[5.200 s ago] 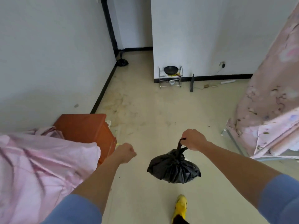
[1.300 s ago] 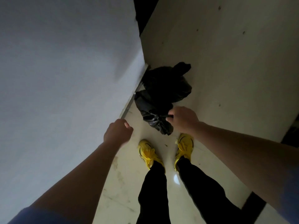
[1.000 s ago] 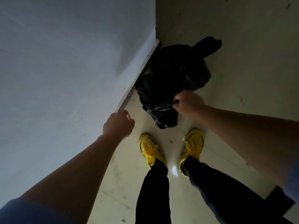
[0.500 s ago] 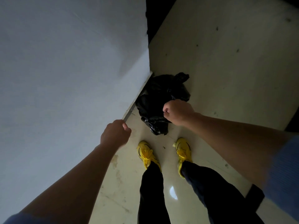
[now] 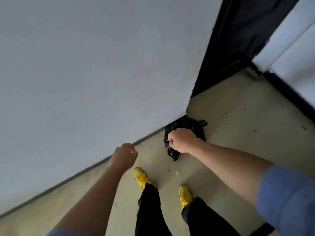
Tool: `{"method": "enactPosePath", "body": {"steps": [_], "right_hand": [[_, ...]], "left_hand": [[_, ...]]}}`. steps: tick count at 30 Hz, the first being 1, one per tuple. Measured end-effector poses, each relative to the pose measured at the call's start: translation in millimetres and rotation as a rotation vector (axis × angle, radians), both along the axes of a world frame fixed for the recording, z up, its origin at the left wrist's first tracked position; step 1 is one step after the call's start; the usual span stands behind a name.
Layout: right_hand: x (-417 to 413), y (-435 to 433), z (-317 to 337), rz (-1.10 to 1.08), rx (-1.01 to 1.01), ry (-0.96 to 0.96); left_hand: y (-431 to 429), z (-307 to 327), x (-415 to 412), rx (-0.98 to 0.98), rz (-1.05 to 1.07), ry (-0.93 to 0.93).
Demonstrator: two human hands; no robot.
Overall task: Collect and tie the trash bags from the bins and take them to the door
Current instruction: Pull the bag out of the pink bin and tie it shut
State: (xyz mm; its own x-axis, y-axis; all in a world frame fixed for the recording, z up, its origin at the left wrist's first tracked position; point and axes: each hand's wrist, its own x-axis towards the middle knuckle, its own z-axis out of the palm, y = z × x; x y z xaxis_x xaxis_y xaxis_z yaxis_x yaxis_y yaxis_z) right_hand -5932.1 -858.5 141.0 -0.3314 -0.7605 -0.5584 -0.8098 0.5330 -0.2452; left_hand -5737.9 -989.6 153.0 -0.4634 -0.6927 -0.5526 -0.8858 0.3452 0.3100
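Note:
A black trash bag (image 5: pixel 172 153) sits low by the wall corner, and my right hand (image 5: pixel 182 140) is closed in a fist on its gathered top. Behind the fist more black plastic shows, with a tied ear (image 5: pixel 201 123) sticking out to the right; I cannot tell whether it is a second bag. It rests on the floor against the corner. My left hand (image 5: pixel 124 155) hangs to the left of the bag, fingers curled and holding nothing. The dark door (image 5: pixel 238 40) stands just beyond the corner, at the upper right.
A white wall (image 5: pixel 85 74) fills the left side, its base running diagonally past my left hand. My yellow shoes (image 5: pixel 141 176) stand on the beige floor (image 5: pixel 238 133) just behind the bag. A black skirting (image 5: pixel 289 96) lines the right wall.
My head has lifted, so the door and corner came into view. My right fist stays on the black bag near the corner. My left hand has barely moved.

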Motion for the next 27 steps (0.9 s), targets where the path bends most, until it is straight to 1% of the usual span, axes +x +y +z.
{"method": "enactPosePath", "body": {"steps": [4,7,10,16,22,27], "right_hand": [[52,-42,68,0.243,0.003,0.07],[111,-89,112,0.396,-0.064,0.106],[188,-143,156,0.534,-0.144,0.136],[385,-240,234,0.735,-0.354,0.15],[595,-288,299,0.971,-0.507,0.098],[752,-321,344,1.191,-0.61,0.076]], "left_hand": [[13,57,85,-0.055,0.115,0.007],[6,100,157,-0.098,0.274,0.031],[-14,138,241,-0.176,0.394,0.049],[-55,212,445,-0.347,0.6,0.02],[-60,286,650,-0.485,0.794,-0.063],[-42,326,786,-0.566,1.03,-0.069]]}}
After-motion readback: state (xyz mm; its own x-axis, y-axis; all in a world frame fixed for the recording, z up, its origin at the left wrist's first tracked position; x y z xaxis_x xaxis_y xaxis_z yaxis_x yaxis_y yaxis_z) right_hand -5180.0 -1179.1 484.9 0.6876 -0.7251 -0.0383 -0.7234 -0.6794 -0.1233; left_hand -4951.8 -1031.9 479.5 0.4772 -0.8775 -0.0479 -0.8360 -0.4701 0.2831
